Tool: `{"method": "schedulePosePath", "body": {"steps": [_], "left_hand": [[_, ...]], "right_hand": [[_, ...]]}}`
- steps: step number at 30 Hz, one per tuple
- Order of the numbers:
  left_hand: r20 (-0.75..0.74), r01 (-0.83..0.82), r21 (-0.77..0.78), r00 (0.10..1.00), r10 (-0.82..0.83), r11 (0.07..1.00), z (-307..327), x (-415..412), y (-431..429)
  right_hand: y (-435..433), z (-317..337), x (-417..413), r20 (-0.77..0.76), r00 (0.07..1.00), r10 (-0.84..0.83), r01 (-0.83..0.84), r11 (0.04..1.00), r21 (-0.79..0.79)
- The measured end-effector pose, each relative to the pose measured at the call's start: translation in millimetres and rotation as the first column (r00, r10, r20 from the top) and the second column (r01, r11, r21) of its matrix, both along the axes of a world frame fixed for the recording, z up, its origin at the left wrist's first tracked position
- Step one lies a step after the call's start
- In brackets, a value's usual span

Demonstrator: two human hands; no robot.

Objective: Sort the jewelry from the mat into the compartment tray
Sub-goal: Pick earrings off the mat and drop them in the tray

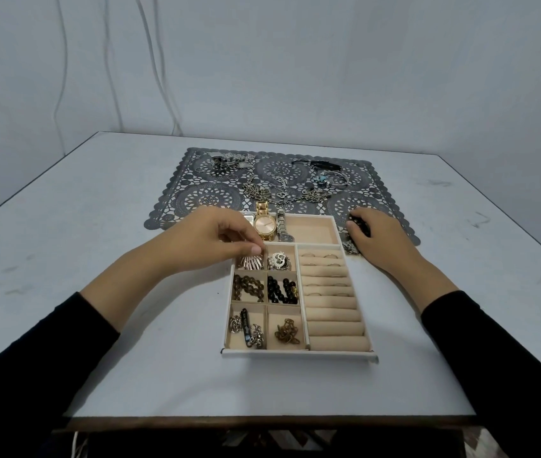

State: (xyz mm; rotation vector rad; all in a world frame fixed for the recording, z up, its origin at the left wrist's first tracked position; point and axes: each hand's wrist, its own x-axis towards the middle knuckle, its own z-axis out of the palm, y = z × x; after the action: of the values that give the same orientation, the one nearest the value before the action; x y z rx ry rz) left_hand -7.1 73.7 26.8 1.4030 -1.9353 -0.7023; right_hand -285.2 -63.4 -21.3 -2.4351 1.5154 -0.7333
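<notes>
Left hand pinched silver fan-shaped brooch in far-left cell of beige compartment tray; best seat it before release. Right hand, right of tray, gripped dark bead bracelet

Setting: likely a plain room at home. Bare pale wall, loose cables hanging down it, worn white surface, lace-pattern mat.
</notes>
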Motion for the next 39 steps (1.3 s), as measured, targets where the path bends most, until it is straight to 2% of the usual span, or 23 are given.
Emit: {"method": "schedulePosePath", "body": {"steps": [4, 14, 18, 25, 29, 31, 35, 39], "left_hand": [[0.052, 0.015, -0.066, 0.999, -0.012, 0.998, -2, 1, -1], [0.103, 0.060, -0.063, 0.993, -0.053, 0.996, 0, 7, -1], [-0.009, 0.011, -0.052, 1.000, -0.012, 0.999, 1, 9, -2], [-0.228, -0.208, -0.083, 0.956, 0.185, 0.975, -3, 22, -22], [-0.110, -0.341, -0.190, 0.939, 0.325, 0.921, -14, 37, -48], [-0.013, -0.328, -0.204, 0.943, 0.332, 0.922, -20, 43, -60], [0.273, -0.245, -0.237, 0.912, 0.307, 0.940, -30, 52, -85], [0.351, -0.197, -0.247, 0.894, 0.277, 0.949, -32, 51, -106]], "right_hand": [[0, 0, 0, -0.001, 1.000, 0.005, -0.005, 1.000, 0.004], [1, 1, -1, -0.010, 1.000, 0.010, -0.009, 1.000, 0.016], [1, 2, -2, 0.000, 1.000, 0.004, -0.004, 0.999, 0.033], [-1, 10, 1, 0.047, 0.998, -0.041, 0.039, 0.999, 0.035], [-12, 16, 4, 0.081, 0.995, -0.055, 0.054, 0.998, 0.014], [-18, 19, 9, 0.099, 0.994, -0.042, 0.042, 0.999, 0.003], [-33, 25, 23, 0.112, 0.994, 0.014, -0.011, 1.000, -0.022], [-53, 26, 40, 0.125, 0.989, 0.075, -0.073, 0.997, -0.022]]}}
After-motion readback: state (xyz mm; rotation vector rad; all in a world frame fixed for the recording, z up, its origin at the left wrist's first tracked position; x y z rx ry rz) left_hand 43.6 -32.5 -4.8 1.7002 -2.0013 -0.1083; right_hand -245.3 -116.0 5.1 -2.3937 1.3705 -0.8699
